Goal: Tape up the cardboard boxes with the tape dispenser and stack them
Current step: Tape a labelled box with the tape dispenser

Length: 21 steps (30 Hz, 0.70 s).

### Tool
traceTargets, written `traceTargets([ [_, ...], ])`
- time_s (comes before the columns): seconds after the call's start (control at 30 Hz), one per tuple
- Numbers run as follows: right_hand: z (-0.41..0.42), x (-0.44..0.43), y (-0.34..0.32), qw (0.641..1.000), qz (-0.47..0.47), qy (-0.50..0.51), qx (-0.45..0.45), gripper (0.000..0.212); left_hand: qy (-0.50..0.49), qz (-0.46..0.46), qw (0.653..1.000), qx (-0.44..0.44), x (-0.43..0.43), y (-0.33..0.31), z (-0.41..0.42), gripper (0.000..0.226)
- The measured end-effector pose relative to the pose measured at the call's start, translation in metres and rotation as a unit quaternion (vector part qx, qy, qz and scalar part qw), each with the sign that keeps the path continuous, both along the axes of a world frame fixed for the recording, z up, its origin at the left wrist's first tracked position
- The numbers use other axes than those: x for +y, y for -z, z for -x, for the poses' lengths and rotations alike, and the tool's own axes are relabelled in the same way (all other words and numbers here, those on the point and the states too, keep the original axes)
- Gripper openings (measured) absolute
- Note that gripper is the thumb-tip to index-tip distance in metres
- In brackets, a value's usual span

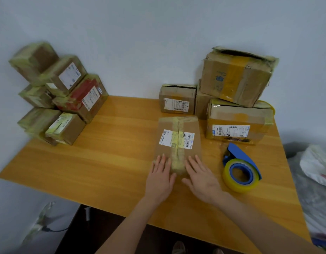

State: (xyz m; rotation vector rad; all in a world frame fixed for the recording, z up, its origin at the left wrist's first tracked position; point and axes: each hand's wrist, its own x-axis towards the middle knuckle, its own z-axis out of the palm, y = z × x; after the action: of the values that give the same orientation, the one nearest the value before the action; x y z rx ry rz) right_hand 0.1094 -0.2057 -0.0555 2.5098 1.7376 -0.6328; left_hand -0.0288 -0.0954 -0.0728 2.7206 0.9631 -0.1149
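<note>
Cardboard boxes, already taped, stood stacked at the left of the table. At centre a flat box lay under the left hand and right hand, fingers straight, smoothing its tape. The blue tape dispenser lay just right. Next, probably, lifting this box onto the stack.

Wooden table, white plastic bag beside it

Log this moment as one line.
left hand: flat on box | right hand: flat on box | tape dispenser: untouched on table
</note>
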Motion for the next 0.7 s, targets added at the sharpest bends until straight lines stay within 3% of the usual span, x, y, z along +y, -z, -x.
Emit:
traceTargets([
  [0.07, -0.006, -0.002, -0.002, 1.000, 0.010, 0.022, 0.001, 0.073, -0.032, 0.026, 0.999, 0.004, 0.007, -0.001, 0.004, 0.069],
  [0.13, -0.009, -0.003, -0.005, 0.998, -0.002, 0.038, 0.052, 0.071, -0.046, 0.096, 0.993, -0.050, 0.009, -0.005, 0.005, 0.067],
  [0.27, -0.024, 0.002, -0.014, 0.963, -0.123, 0.220, 0.092, 0.058, -0.222, 0.144, 0.936, -0.233, 0.022, -0.014, 0.015, 0.053],
  [0.33, -0.034, 0.004, -0.015, 0.943, -0.112, 0.288, 0.125, 0.059, -0.289, 0.159, 0.914, -0.235, 0.034, -0.015, 0.018, 0.042],
  [0.43, -0.035, 0.008, -0.013, 0.934, -0.087, 0.283, 0.200, 0.054, -0.311, 0.240, 0.895, -0.214, 0.043, -0.011, 0.014, 0.035],
  [0.53, -0.035, 0.010, -0.010, 0.932, -0.105, 0.278, 0.206, 0.051, -0.332, 0.307, 0.855, -0.253, 0.044, -0.004, 0.013, 0.032],
  [0.7, -0.040, 0.005, -0.005, 0.931, -0.121, 0.262, 0.225, 0.078, -0.305, 0.297, 0.870, -0.246, 0.050, -0.002, 0.015, 0.039],
])
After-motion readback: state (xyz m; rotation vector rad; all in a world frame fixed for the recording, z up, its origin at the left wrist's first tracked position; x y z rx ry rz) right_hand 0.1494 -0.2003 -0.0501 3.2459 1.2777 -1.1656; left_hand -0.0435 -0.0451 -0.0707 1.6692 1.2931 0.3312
